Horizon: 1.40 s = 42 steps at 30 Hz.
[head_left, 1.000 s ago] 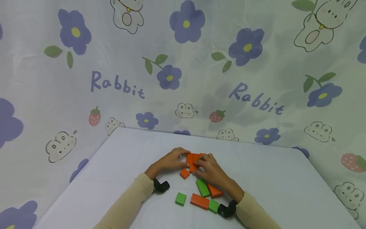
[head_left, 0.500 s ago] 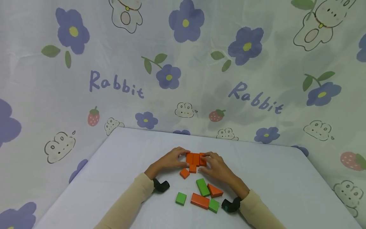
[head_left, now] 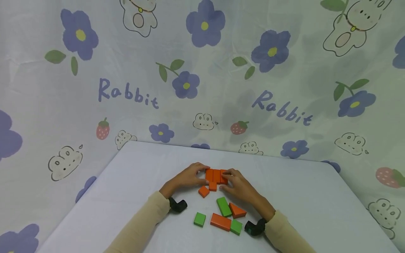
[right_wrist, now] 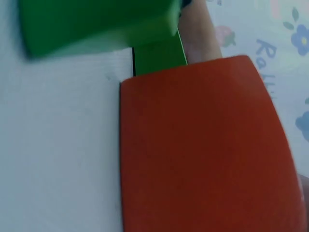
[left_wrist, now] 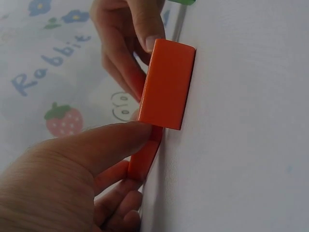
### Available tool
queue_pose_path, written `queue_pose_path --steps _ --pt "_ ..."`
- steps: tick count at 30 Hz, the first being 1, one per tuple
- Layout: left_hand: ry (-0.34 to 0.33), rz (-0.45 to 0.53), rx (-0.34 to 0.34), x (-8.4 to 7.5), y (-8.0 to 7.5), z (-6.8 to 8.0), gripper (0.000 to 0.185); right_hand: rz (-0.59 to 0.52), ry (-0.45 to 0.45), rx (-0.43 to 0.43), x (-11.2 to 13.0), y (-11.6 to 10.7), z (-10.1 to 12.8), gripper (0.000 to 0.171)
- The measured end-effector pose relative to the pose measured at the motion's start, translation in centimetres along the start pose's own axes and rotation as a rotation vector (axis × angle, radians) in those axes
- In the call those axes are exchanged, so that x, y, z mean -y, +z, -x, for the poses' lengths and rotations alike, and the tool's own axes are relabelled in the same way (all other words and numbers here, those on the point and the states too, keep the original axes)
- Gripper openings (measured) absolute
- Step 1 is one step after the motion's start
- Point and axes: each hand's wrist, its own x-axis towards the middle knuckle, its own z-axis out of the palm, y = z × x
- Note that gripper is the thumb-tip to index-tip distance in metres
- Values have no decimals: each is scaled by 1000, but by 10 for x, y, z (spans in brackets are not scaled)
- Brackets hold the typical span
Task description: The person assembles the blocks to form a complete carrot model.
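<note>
A row of three upright orange blocks (head_left: 216,175) stands pressed together on the white table (head_left: 300,196). My left hand (head_left: 202,175) grips the row from its left side, and my right hand (head_left: 226,179) grips it from its right. In the left wrist view my left thumb (left_wrist: 111,142) presses one end of an orange block (left_wrist: 166,84), while a right-hand fingertip (left_wrist: 152,41) holds the far end. A small orange block (head_left: 213,186) touches the row's near side. The right wrist view is filled by an orange block (right_wrist: 203,150) and a green block (right_wrist: 96,24).
Loose pieces lie nearer to me: a small orange block (head_left: 204,191), a long green block (head_left: 224,206), an orange wedge (head_left: 237,211), a long orange block (head_left: 220,222) and two green squares (head_left: 199,219) (head_left: 236,227). A flower-print cloth (head_left: 126,95) hangs behind the table.
My right hand has drawn back to the right off the top of the row, so the three orange blocks now show. The left hand has stayed in place.
</note>
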Motion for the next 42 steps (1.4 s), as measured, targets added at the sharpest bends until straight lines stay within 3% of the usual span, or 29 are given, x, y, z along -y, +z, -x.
queue_pose_path --steps 7,12,15,18,22,26,42 --pt "-3 -19 2 4 1 0 65 2 12 14 3 0 2 53" --pt "-22 -16 6 5 2 -2 66 26 -43 -2 3 -2 4 50" --pt "-25 -4 8 4 3 -2 65 11 -109 3 8 -9 3 43" --pt "-17 -7 15 4 3 -2 66 -9 -202 78 21 -18 1 32" --pt "1 -14 10 4 1 -2 62 65 -372 197 42 -25 -5 26" --pt "8 -16 -9 3 -1 -1 58 162 -493 226 54 -22 -13 29" --pt "12 -36 -18 1 0 0 59 301 -539 210 60 -11 -9 32"
